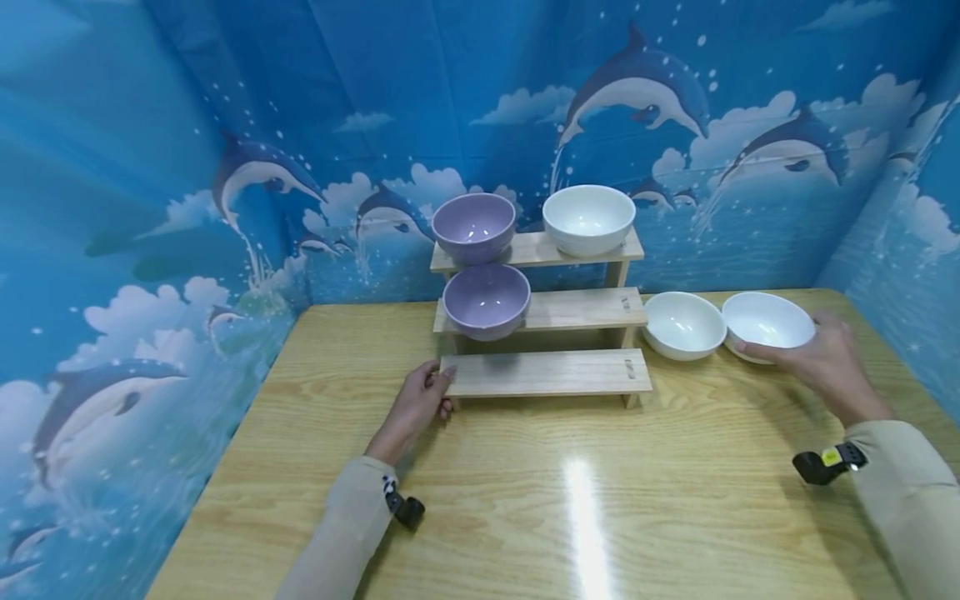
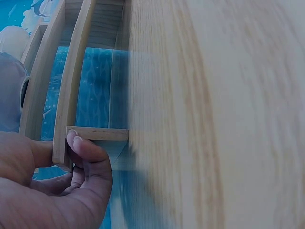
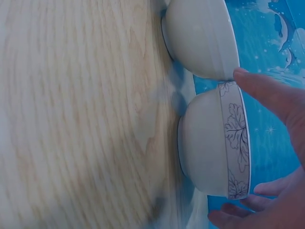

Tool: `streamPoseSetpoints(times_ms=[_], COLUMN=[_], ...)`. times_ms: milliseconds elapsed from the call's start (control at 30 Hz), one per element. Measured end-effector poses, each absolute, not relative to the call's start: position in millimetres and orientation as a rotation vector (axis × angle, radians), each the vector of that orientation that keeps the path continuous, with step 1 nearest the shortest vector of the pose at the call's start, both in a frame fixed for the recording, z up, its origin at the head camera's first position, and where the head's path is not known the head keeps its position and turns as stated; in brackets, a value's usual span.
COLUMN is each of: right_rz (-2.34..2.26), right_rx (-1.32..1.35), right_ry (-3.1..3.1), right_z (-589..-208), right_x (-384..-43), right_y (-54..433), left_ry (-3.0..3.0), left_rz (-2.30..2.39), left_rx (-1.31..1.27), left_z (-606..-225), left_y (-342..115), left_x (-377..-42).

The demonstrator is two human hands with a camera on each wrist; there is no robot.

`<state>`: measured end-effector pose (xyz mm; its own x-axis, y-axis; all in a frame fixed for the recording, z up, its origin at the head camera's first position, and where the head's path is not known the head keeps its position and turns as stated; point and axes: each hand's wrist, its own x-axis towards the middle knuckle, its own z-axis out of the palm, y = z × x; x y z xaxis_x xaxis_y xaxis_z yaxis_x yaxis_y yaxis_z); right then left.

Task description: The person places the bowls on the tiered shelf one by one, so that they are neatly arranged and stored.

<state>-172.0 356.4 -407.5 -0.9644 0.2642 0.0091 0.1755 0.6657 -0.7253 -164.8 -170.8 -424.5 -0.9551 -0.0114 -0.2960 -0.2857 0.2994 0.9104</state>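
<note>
My left hand grips the left end of the lowest step of a wooden three-tier stand, thumb and fingers on either side of the board. At far right, my right hand spans a white bowl with a grey leaf-pattern band. Its thumb reaches along the near rim and the other fingers lie at the right side, spread rather than closed. Touching or close beside that bowl is a plain white bowl. Both bowls sit upright on the table.
On the stand's top step are a purple bowl at left and a white bowl at right. Another purple bowl stands on the middle step's left. A dolphin-print curtain backs the wooden table.
</note>
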Motion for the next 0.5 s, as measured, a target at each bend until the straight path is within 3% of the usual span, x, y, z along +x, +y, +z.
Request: streamPoseSetpoints(times_ms=[500], right_rz=[1.24], right_rx=[-0.393], right_ry=[-2.745], right_z=[-414.5], right_x=[-180.9], right_y=[351.3], left_ry=[2.322], left_rz=[1.735], left_rx=[-0.265], left_z=[-426.0], left_y=[-171.3], left_x=[-165.3])
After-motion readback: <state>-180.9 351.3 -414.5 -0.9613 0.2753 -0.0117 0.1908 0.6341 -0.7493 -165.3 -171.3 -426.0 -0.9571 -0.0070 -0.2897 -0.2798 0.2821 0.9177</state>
